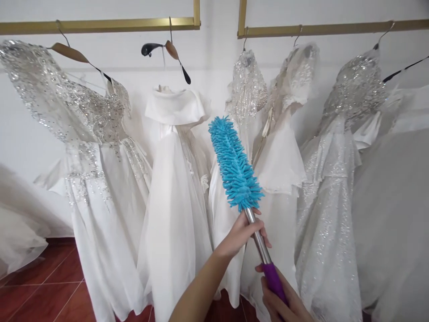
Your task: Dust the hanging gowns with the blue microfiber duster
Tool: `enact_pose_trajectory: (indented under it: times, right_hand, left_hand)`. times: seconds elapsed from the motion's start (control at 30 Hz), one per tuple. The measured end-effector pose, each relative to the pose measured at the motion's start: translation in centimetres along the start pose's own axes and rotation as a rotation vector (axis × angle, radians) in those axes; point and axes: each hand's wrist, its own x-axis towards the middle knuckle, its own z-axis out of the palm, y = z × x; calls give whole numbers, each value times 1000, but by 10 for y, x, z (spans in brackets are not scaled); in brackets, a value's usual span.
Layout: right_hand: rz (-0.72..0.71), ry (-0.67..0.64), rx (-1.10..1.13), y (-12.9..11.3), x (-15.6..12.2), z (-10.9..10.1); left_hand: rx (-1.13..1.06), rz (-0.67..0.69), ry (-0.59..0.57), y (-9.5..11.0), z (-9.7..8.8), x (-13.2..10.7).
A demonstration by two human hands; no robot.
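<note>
A blue duster is held before white gowns, its long axis tilted, head pointing up and left. Its steel shaft is gripped by the left hand, its purple grip by the right hand, fingers closed.

Six white gowns, two gold rails, one blue duster, two hands.
</note>
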Motion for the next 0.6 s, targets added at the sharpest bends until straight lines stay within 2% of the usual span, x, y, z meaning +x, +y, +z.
enact_pose_trajectory:
  times: [0.07, 0.17, 0.33, 0.47, 0.6]
  right_hand:
    - [-51, -6, -42, -1, 17, 19]
    - [-62, 44, 10, 7, 46, 46]
    - [-24, 79, 102, 50, 90, 75]
    - [32, 129, 197, 95, 102, 90]
    - [163, 235, 283, 140, 100, 105]
  left_hand:
    - [24, -39, 51, -5, -25, 5]
    - [38, -108, 107, -24, -65, 16]
    - [0, -252, 237, -78, -129, 22]
    - [-15, -398, 272, -127, -166, 3]
    - [-32, -551, 279, -170, -187, -26]
